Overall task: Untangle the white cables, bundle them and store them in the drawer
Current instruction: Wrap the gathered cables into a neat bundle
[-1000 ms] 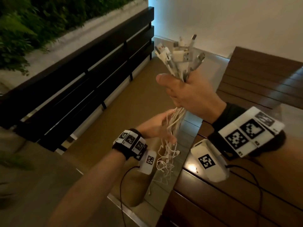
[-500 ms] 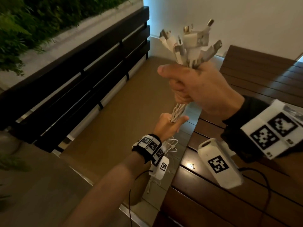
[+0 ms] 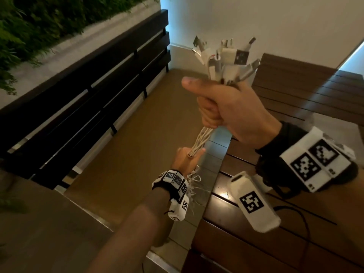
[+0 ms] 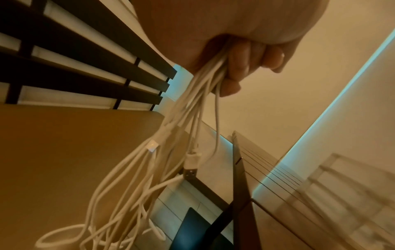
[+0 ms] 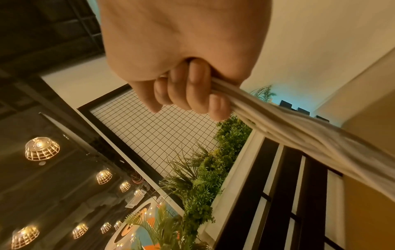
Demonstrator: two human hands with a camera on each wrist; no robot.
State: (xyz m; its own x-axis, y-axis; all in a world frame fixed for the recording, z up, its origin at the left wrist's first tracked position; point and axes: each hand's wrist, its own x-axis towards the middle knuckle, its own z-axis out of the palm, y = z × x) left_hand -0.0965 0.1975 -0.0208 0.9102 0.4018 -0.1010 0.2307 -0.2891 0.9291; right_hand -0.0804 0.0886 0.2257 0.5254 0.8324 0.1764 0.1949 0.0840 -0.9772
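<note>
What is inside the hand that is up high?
The right hand grips the white cables; plugs poke out above, cords below. The part within its grip is hidden.

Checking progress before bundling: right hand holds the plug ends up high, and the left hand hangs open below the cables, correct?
Not quite. The left hand isn't open; the left wrist view shows its fingers curled around the white cables. The right hand does hold the plug ends high.

Dim warm light, cables (image 5: 310, 135) blurred, perhaps motion
</note>
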